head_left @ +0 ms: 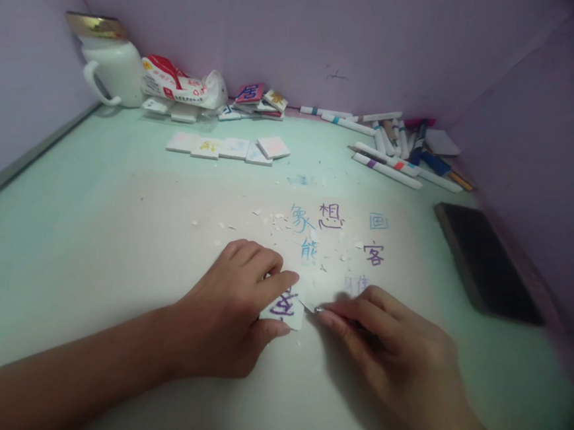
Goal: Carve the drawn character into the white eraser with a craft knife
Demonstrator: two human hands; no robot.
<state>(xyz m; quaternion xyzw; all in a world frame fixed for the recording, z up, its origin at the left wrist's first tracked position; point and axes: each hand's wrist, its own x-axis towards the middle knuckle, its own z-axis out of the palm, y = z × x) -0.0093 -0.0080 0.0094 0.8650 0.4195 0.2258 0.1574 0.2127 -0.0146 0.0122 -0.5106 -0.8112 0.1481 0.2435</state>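
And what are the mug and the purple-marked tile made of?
The white mug looks like glazed ceramic: smooth, with a soft sheen, though plastic is possible. The tile in the left hand looks matte and pale, perhaps rubber or foam; white crumbs nearby suggest softness.

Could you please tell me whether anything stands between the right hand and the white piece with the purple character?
Nothing visible does: only the thin-bladed tool in the right hand spans the gap, its tip near the right edge of the white piece. The left hand grips it from the left.
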